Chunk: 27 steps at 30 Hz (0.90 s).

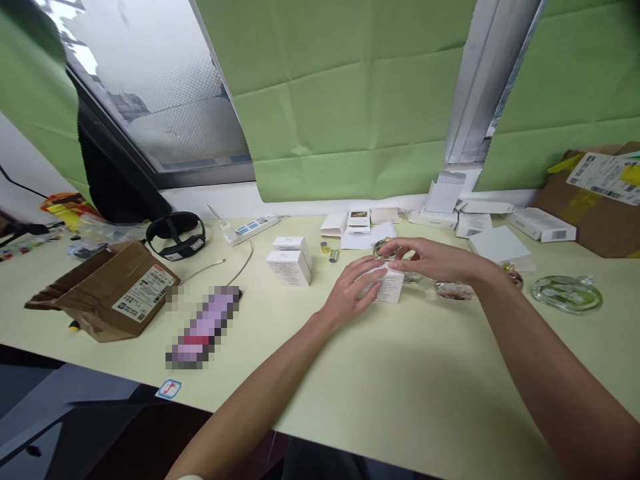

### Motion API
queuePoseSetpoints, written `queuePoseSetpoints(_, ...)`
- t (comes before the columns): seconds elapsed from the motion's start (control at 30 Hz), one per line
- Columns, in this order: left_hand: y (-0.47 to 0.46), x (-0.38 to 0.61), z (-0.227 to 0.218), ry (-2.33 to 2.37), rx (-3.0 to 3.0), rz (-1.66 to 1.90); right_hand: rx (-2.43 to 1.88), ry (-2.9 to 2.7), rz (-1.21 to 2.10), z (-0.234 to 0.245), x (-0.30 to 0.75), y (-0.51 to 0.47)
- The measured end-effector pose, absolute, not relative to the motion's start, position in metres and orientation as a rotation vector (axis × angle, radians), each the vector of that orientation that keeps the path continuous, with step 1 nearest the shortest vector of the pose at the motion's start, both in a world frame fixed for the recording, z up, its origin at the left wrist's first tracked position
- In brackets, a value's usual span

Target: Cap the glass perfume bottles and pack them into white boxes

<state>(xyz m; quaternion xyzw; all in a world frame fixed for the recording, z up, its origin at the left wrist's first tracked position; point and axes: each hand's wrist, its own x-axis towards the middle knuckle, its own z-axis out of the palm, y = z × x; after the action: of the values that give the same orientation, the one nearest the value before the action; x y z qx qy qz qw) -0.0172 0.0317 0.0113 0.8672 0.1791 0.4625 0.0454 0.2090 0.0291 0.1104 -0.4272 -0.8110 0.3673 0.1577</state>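
Our left hand (353, 290) and right hand (425, 259) clasp a small white cardboard box (387, 288) at twelve o'clock on the pale yellow table (400, 387), fingers closed round it, steadying it.

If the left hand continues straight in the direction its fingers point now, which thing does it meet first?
The left hand already touches the small white box. Straight beyond it, probably the clear glass bottle under the right hand, though depth is unclear.
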Motion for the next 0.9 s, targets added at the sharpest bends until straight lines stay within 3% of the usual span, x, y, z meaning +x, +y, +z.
queuePoseSetpoints(0.23, 0.031, -0.014, 0.012, 0.579, 2.555, 1.448, -1.224, -2.32, 1.085, 0.099, 0.204, 0.038)
queuePoseSetpoints(0.37, 0.028, -0.018, 0.029, 0.653, 2.614, 1.283, -1.284, -2.284, 1.047, 0.099, 0.204, 0.035)
queuePoseSetpoints(0.6, 0.042, -0.025, 0.087, 0.823, 2.83, 0.563, -1.353, -2.067, 0.763, 0.146, 0.234, 0.007)
queuePoseSetpoints(0.9, 0.096, -0.057, 0.182, 1.038, 2.872, 0.477, -1.482, -1.828, 0.546, 0.165, 0.297, -0.008)
